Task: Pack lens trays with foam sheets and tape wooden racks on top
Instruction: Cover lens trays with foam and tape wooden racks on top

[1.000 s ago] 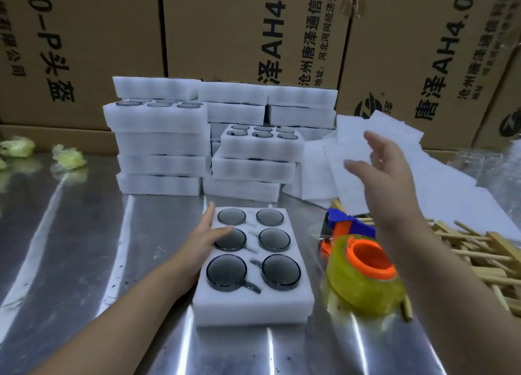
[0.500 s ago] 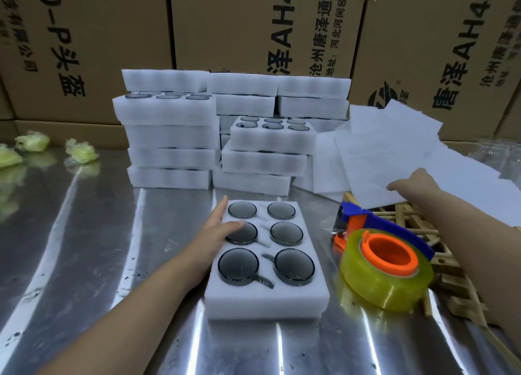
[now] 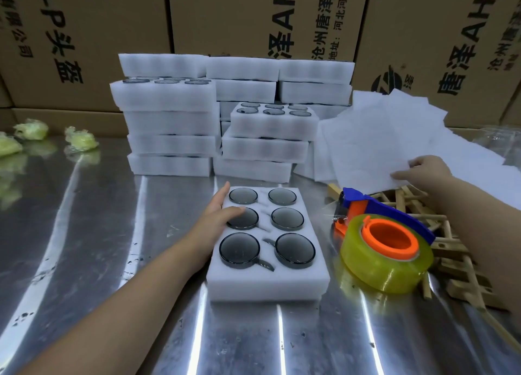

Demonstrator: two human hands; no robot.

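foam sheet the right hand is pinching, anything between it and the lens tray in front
The tape dispenser lies between the foam sheet and the lens tray; the left hand rests on the tray's left side.

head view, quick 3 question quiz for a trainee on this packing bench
1. True or false: the near tray holds six lenses.
2. Fill in: the tape has a core coloured ___.
3. The right hand pinches: A the tape, B a sheet, C a lens.

Key: 1 true; 2 orange; 3 B.
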